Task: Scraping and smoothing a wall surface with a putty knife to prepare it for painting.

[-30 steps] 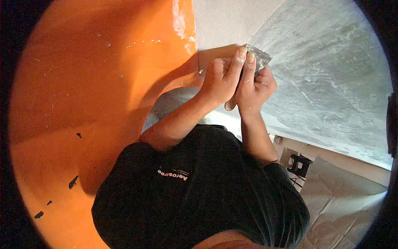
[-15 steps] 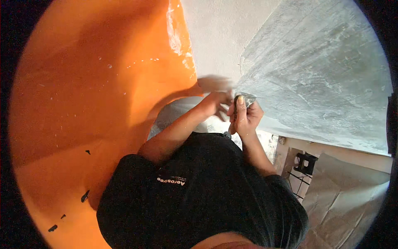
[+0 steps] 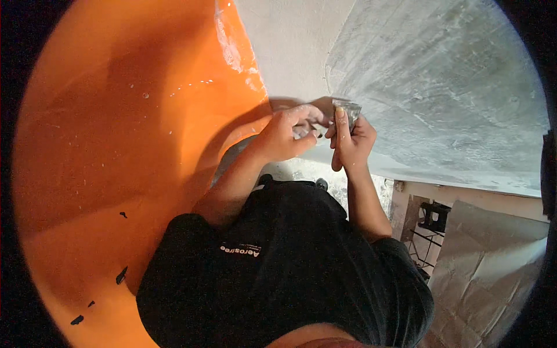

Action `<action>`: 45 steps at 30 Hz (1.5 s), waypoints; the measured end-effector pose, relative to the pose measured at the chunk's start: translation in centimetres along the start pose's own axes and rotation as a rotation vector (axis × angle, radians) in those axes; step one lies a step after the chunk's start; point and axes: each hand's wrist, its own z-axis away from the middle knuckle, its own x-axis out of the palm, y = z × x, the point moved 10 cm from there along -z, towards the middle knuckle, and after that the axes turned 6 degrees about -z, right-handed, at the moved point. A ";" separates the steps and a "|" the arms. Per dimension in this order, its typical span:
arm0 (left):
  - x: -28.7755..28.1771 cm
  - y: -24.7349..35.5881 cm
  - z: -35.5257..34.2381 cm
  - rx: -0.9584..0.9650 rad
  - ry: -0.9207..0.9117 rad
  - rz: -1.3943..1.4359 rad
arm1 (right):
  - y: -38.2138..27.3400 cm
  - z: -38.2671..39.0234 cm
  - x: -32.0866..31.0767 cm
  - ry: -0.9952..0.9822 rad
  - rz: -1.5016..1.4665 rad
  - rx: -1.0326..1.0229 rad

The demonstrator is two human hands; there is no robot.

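My right hand (image 3: 354, 142) is closed round a putty knife (image 3: 350, 107), the thumb pressed along its grey, flared blade. Most of its handle is hidden in the fist. The blade points up and away, in front of the grey-smeared wall. To its left, my left hand (image 3: 287, 133) is held with curved fingers apart and nothing plainly in them. Its fingertips come close to the right hand's fingers, and I cannot tell whether they touch. White dust or paste speckles both hands.
An orange wall (image 3: 139, 127) with white smears at its edge fills the left. A pale wall strip (image 3: 290, 52) meets the grey-streaked wall (image 3: 441, 98) on the right. Lower right, a grey sheet (image 3: 481, 267) hangs beside a black rack (image 3: 433, 217).
My right hand has lifted slightly with the putty knife, its blade now pointing more upward. My left hand, blurred before, has moved up a little and its fingers show more clearly.
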 end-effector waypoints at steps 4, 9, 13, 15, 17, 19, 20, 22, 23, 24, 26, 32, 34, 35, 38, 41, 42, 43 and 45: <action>-0.5 -1.3 -0.5 -0.016 0.214 0.129 | -0.1 -0.7 -0.1 -0.042 0.081 -0.024; -0.5 -0.8 -1.2 -0.010 0.356 0.019 | -0.5 -0.9 0.0 -0.074 0.136 -0.065; -0.6 -1.2 -1.4 -0.024 0.400 0.091 | -0.4 -1.1 -0.1 -0.053 0.148 -0.041; -0.3 -1.6 -1.7 -0.046 0.375 0.096 | -0.4 -1.0 0.1 -0.047 0.135 -0.024; -0.1 -2.6 -1.8 -0.069 0.386 0.138 | -0.6 -0.9 0.2 -0.043 0.124 -0.007; 0.0 -2.7 -1.8 -0.064 0.395 0.141 | -0.9 -0.8 0.3 -0.038 0.145 -0.018; 0.0 -2.7 -1.7 -0.057 0.403 0.143 | -0.9 -0.8 0.4 -0.037 0.145 -0.015; 0.0 -2.6 -1.6 -0.067 0.415 0.178 | -0.9 -0.8 0.7 -0.035 0.071 -0.013; 0.0 -2.6 -1.5 -0.073 0.429 0.213 | -1.0 -0.9 0.7 -0.033 0.070 -0.010; 0.0 -2.7 -1.6 -0.076 0.428 0.213 | -1.4 -0.9 0.9 -0.041 0.083 -0.028; -0.3 -2.5 -1.5 -0.029 0.462 0.146 | -1.5 -0.9 1.0 -0.046 0.095 -0.045; -1.0 -1.1 -1.4 -0.015 0.503 0.126 | -0.8 -0.9 1.2 -0.028 0.085 -0.048; -1.2 -0.7 -1.4 0.016 0.518 0.070 | -0.8 -0.9 1.2 -0.006 0.064 -0.067; -1.4 -0.3 -1.4 0.046 0.532 0.013 | -0.6 -0.9 1.3 -0.008 0.063 -0.069; -1.3 -0.2 -1.4 -0.001 0.511 0.068 | -0.4 -0.9 1.2 0.015 0.048 -0.104; -1.6 -0.3 -1.8 -0.036 0.475 0.070 | -0.7 -1.1 1.5 0.029 0.035 -0.070; -1.8 -0.1 -1.7 -0.036 0.476 0.068 | -0.7 -1.0 1.7 0.033 0.014 -0.067; -1.7 -0.2 -1.7 -0.049 0.464 0.081 | -0.8 -0.9 1.8 0.037 -0.006 -0.064; -1.8 0.1 -1.9 -0.060 0.450 0.092 | -1.5 -1.0 2.2 0.045 -0.067 -0.091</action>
